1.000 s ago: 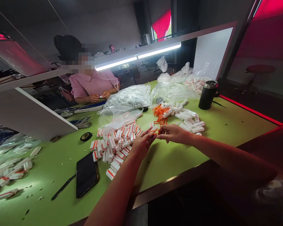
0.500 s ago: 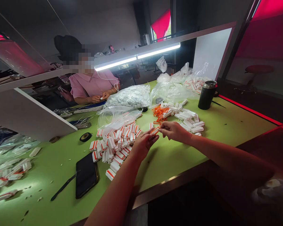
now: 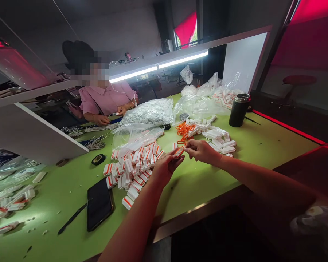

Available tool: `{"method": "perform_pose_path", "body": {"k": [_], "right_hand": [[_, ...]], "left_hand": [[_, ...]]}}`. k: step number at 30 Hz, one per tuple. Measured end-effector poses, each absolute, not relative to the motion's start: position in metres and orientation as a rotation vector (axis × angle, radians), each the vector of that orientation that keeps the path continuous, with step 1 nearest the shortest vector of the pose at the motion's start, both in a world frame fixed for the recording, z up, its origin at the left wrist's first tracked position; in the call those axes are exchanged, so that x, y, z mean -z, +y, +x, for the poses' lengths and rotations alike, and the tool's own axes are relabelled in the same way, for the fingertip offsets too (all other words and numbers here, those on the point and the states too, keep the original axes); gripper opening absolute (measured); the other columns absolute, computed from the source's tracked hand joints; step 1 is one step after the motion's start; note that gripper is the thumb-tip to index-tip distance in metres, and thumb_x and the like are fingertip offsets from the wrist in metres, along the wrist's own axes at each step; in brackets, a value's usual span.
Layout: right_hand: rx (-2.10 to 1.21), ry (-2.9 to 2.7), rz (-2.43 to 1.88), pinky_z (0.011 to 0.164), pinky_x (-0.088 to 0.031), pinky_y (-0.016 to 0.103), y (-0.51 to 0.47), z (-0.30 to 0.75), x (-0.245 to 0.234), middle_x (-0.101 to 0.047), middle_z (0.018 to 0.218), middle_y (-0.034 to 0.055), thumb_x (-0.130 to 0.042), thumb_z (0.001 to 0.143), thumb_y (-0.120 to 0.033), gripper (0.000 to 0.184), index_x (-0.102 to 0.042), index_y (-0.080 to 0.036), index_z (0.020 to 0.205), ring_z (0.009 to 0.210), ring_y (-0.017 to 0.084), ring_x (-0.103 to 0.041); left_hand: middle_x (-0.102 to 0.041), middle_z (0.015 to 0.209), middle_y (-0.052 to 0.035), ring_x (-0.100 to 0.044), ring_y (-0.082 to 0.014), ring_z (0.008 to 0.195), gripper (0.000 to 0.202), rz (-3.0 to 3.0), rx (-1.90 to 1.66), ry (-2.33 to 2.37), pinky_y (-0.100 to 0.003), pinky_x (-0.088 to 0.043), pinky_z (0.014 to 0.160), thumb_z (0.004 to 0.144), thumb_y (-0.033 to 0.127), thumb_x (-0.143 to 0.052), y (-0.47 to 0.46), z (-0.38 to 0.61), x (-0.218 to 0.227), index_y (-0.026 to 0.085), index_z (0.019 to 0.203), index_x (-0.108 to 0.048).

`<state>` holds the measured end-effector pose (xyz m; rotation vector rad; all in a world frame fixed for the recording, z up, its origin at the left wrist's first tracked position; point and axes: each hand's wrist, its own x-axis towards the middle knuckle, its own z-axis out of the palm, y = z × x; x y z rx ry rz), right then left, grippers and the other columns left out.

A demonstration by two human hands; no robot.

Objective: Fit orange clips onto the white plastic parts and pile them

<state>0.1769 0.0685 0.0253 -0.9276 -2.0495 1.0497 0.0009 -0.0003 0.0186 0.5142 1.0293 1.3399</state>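
Observation:
Near the table's middle, my left hand (image 3: 166, 166) is closed around a white plastic connector housing (image 3: 179, 153) with rows of small holes. An orange rectangular ring (image 3: 182, 147) edges the housing's face. The fingertips of my right hand (image 3: 200, 151) are pinched at the ring's right end, and their exact grip is partly hidden. Just behind the hands lie a tangle of loose orange rings (image 3: 184, 130) and another white housing (image 3: 174, 146). Housings with orange bands form a pile (image 3: 136, 165) left of my left hand. Plain white housings (image 3: 218, 138) lie heaped behind my right hand.
A phone (image 3: 100, 204), a black strap (image 3: 72, 219) and a tape roll (image 3: 98, 159) lie on the left. A black tumbler (image 3: 239, 111) stands at right. Filled plastic bags (image 3: 149, 112) line the back, where a co-worker (image 3: 106, 102) handles small parts below a lamp (image 3: 158, 66).
My left hand has tilted the housing slightly, so its holed face shows more. My right hand stays at its end. The co-worker's hands have moved a little apart.

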Motion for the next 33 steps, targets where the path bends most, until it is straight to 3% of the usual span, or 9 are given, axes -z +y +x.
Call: {"method": "perform_pose_path", "body": {"k": [14,22,33], "right_hand": [[-0.892,-2.083,-0.954,0.052,-0.035,0.020,0.068,0.176,-0.027,-0.063,0.057,-0.0025,-0.056,0.084,-0.022,0.009,-0.061,-0.016,0.078,0.048,0.008,-0.051],[-0.843,-2.100,-0.955,0.053,-0.033,0.020,0.067,0.178,-0.030,-0.063,0.059,-0.0020,-0.056,0.087,-0.030,0.016,-0.061,-0.017,0.080,0.050,0.008,-0.050],[-0.678,-2.130,-0.991,0.054,-0.030,0.022,0.064,0.177,-0.032,-0.062,0.062,-0.0019,-0.061,0.086,-0.028,0.011,-0.064,-0.017,0.084,0.053,0.009,-0.048]], "left_hand": [[-0.077,0.100,-0.0066,-0.072,-0.0167,0.084,0.040,0.577,-1.336,1.024,-0.037,-0.048,0.106,0.059,0.009,-0.076,-0.002,0.001,-0.016,0.015,0.098,-0.077],[-0.077,0.099,-0.0076,-0.072,-0.0188,0.087,0.044,0.574,-1.382,1.023,-0.039,-0.047,0.107,0.056,0.010,-0.081,-0.002,-0.001,-0.014,0.015,0.099,-0.077],[-0.077,0.103,-0.0102,-0.072,-0.0235,0.092,0.051,0.643,-1.416,1.028,-0.043,-0.048,0.106,0.056,0.016,-0.084,0.001,-0.002,-0.003,0.015,0.106,-0.076]]}}
